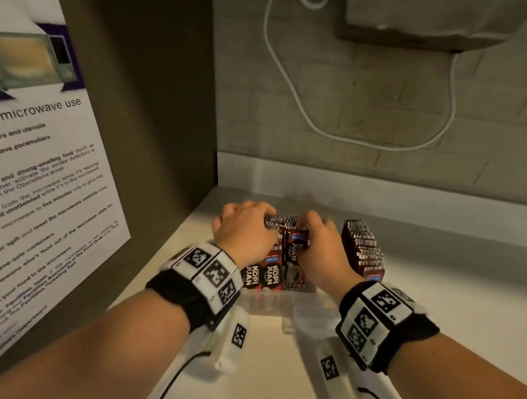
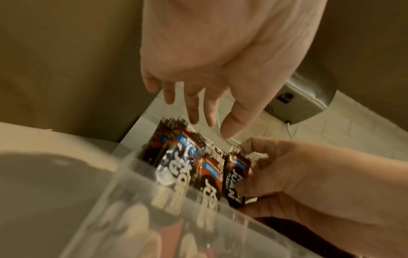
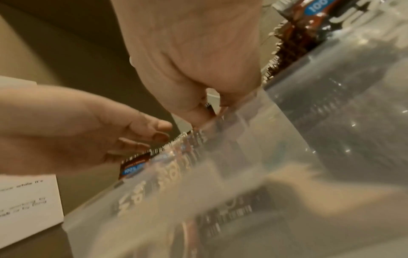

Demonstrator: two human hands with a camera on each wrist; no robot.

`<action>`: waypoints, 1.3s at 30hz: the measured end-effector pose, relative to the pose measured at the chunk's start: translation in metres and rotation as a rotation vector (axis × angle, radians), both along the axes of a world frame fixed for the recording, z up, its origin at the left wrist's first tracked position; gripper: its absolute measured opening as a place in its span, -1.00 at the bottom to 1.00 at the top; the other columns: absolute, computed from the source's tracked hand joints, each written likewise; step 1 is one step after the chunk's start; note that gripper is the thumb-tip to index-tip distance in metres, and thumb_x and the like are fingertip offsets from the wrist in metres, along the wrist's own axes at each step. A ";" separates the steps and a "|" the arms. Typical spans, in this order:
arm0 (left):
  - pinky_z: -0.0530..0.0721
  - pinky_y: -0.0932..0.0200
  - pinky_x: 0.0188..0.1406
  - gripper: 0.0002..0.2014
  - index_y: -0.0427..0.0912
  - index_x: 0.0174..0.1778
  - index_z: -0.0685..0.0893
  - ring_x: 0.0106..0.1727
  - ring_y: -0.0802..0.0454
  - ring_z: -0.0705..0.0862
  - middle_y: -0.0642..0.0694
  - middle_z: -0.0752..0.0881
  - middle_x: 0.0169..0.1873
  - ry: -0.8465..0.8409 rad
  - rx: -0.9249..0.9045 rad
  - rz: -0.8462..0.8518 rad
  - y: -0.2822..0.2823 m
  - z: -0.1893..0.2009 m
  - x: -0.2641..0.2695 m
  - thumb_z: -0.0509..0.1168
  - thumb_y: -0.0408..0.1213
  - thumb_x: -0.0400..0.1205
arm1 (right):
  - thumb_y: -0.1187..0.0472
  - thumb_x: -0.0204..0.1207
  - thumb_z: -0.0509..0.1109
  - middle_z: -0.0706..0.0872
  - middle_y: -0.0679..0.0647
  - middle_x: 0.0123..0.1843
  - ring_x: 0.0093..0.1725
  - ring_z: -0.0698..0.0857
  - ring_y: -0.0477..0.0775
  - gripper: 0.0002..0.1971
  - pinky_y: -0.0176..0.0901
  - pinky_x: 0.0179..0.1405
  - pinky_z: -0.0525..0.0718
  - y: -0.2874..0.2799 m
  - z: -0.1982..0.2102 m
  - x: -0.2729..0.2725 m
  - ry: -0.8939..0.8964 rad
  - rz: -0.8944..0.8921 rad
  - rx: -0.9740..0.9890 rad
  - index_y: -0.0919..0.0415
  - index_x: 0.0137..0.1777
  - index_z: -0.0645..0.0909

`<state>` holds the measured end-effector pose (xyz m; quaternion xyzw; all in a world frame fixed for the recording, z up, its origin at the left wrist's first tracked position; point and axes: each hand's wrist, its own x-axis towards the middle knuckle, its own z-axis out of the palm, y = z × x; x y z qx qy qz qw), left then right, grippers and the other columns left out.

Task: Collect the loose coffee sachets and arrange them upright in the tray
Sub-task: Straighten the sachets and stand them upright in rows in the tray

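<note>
Mostly done: sachets stand upright in the tray, right hand pinching one into the left row, left hand spread over their tops; right row looks full.

Sachets upright in tray on counter; second sachet row right; poster left.
</note>
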<state>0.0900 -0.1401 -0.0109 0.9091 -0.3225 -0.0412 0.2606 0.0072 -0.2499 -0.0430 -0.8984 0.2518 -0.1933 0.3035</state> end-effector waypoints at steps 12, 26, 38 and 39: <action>0.20 -0.13 0.42 -0.67 0.11 0.27 0.71 0.38 0.00 0.52 0.10 0.67 0.28 -0.116 0.335 -0.297 -0.058 0.023 0.027 0.17 -0.26 0.68 | 0.43 0.38 0.46 0.60 0.24 0.23 0.21 0.64 0.22 -0.17 0.13 0.19 0.66 -0.008 -0.026 0.008 -0.025 -0.087 0.212 0.18 0.58 0.10; 0.38 -0.05 0.34 -0.79 0.10 0.12 0.75 0.21 0.08 0.63 0.14 0.74 0.07 -0.169 0.296 -0.397 -0.067 0.025 0.032 0.32 -0.05 0.61 | 0.60 0.27 0.45 0.74 0.17 0.05 0.08 0.74 0.22 -0.48 0.33 0.09 0.72 -0.021 -0.034 0.012 -0.103 -0.051 0.706 0.04 0.08 0.48; 0.24 -0.05 0.28 -0.85 0.10 -0.17 0.74 0.35 -0.05 0.30 0.09 0.52 0.16 -0.304 0.364 -0.333 -0.042 0.031 0.040 0.41 0.06 0.47 | 0.59 0.35 0.39 0.74 0.15 0.05 0.08 0.75 0.25 -0.45 0.34 0.07 0.72 -0.023 -0.036 0.013 -0.081 -0.048 0.727 -0.01 0.18 0.45; 0.24 -0.06 0.30 -0.86 0.09 -0.16 0.76 0.35 -0.05 0.30 0.11 0.52 0.17 -0.322 0.363 -0.345 -0.042 0.031 0.039 0.41 0.04 0.49 | 0.59 0.35 0.39 0.74 0.16 0.05 0.07 0.75 0.25 -0.45 0.34 0.05 0.73 -0.023 -0.036 0.013 -0.079 -0.049 0.723 0.00 0.18 0.45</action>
